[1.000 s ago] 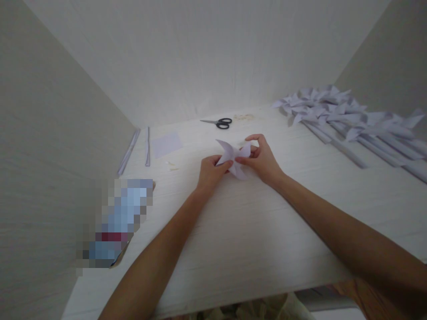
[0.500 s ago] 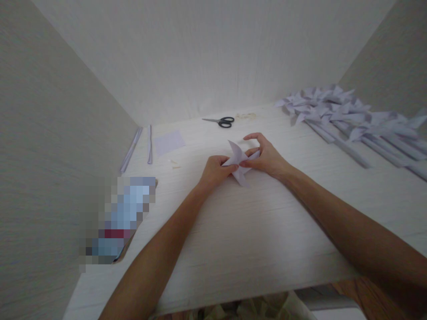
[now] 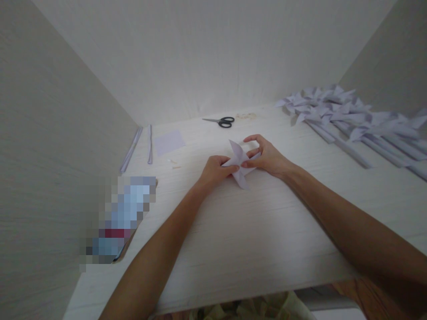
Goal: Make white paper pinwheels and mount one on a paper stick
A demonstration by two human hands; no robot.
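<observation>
Head: left fingers (image 3: 231,169), right fingers (image 3: 249,164) pinch pinwheel (image 3: 238,157)

Near tabletop (image 3: 240,240) free, pinwheels (image 3: 328,109) rightward

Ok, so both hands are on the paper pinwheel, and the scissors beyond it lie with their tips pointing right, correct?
Not quite: the head view shows the scissors with their tips pointing left. The rest stands: the left hand and right hand are both on the paper pinwheel.
</observation>
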